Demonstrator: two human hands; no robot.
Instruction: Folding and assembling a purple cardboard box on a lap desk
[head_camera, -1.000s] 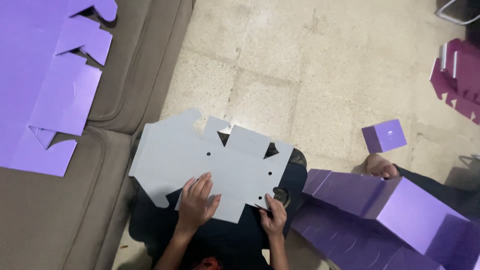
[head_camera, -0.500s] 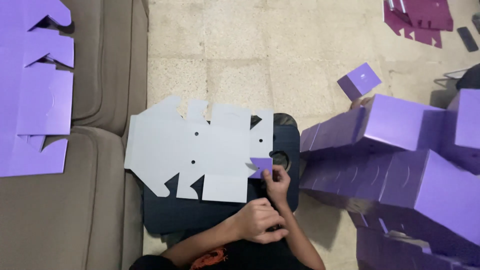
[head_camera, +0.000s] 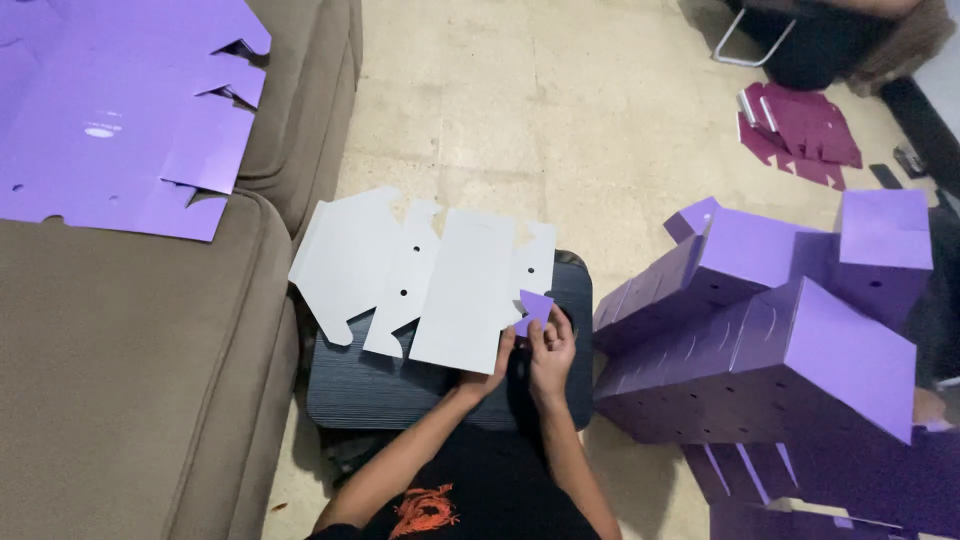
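Over the dark board (head_camera: 400, 385), the white cardboard sheet (head_camera: 430, 275) stretches leftward from both hands; left hand (head_camera: 490, 372) grips its lower edge; right hand (head_camera: 550, 350) pinches its purple flap (head_camera: 536, 306).

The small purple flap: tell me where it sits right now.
In the head view the small purple flap sits at the right edge of the grey die-cut card, just above the right hand, left of the folded purple boxes.

Both hands (head_camera: 530, 355) have come together at the white cardboard blank's (head_camera: 430, 275) right edge, folding up a purple flap (head_camera: 536, 306).
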